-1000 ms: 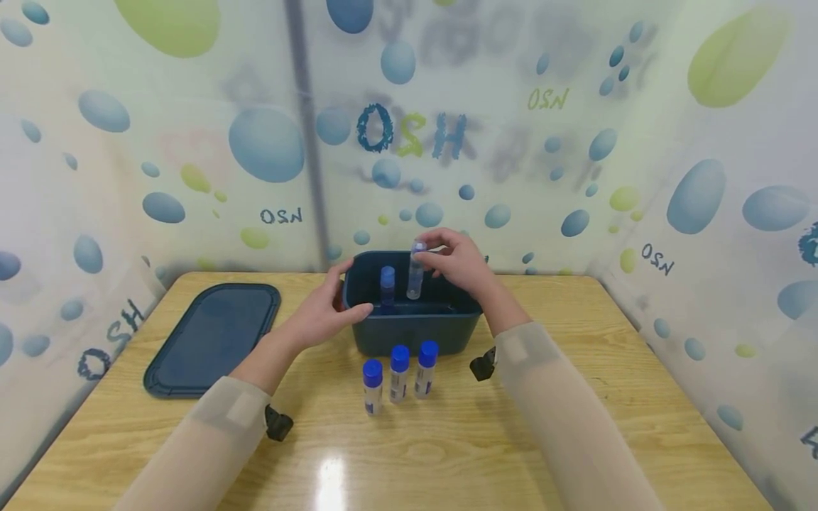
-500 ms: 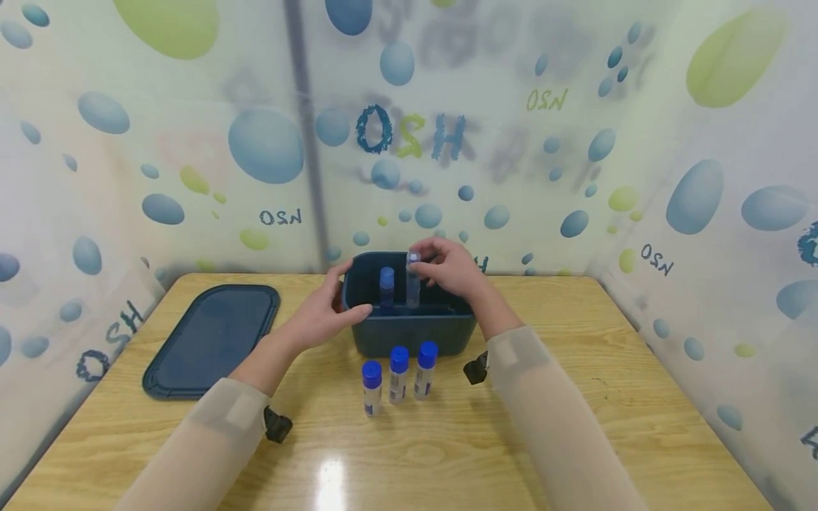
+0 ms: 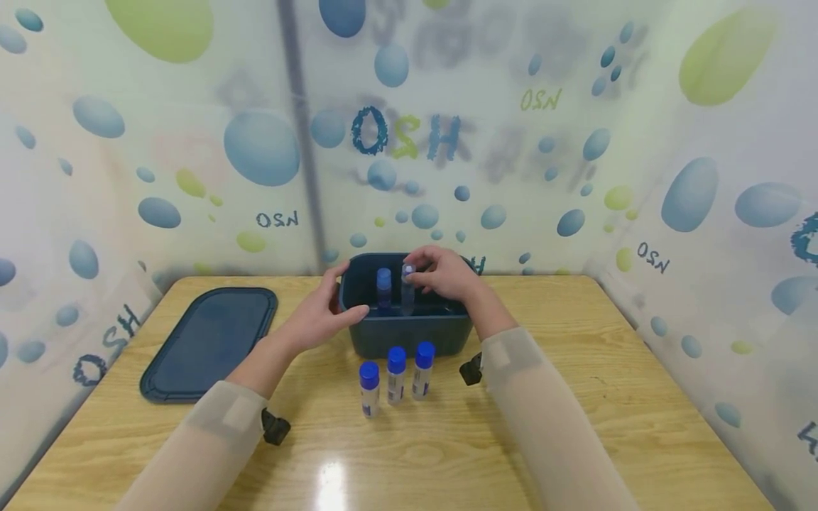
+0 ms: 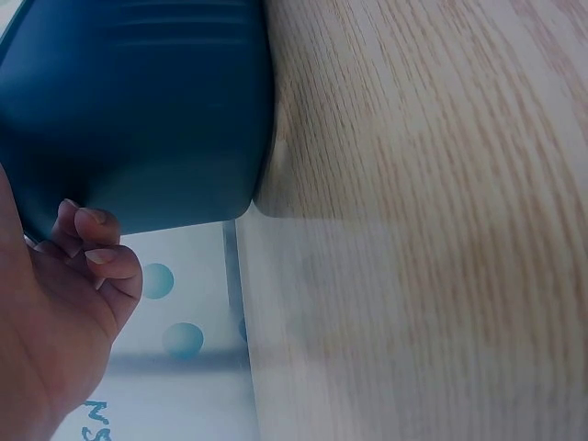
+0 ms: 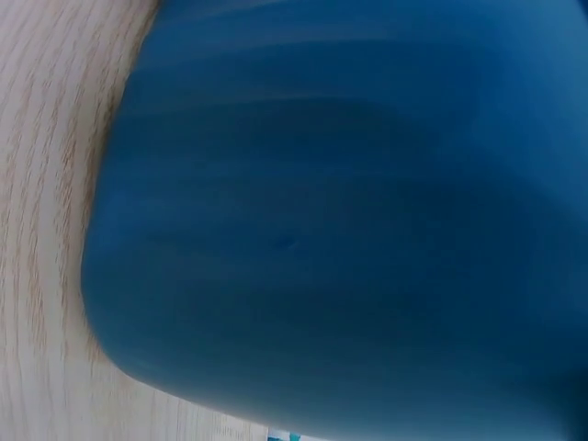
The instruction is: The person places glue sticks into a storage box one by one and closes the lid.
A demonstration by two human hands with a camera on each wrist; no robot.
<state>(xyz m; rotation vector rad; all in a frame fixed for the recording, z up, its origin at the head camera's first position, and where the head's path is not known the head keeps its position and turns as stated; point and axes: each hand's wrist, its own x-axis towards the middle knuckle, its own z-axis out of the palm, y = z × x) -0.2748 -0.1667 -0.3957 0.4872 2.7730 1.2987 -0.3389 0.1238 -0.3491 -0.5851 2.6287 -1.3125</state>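
Note:
A dark blue plastic bin (image 3: 412,336) stands on the wooden table in the head view. My left hand (image 3: 317,316) holds its left end, with the thumb on the front rim. In the left wrist view the fingertips (image 4: 96,225) rest against the bin's wall. My right hand (image 3: 444,273) pinches a small clear bottle (image 3: 407,294) by its pale top, upright inside the bin. Beside it stands a small bottle with a blue cap (image 3: 383,287). The bottoms of both are hidden by the front wall. The right wrist view holds only bin wall and table.
Three small clear bottles with bright blue caps, a left one (image 3: 369,389), a middle one (image 3: 396,375) and a right one (image 3: 422,370), stand upright before the bin. A dark blue lid (image 3: 207,344) lies flat at the left. A printed curtain (image 3: 524,177) hangs behind the table.
My right hand has moved down and slightly left, lowering the clear bottle deeper into the bin beside the blue-capped one. My left hand keeps its hold on the bin.

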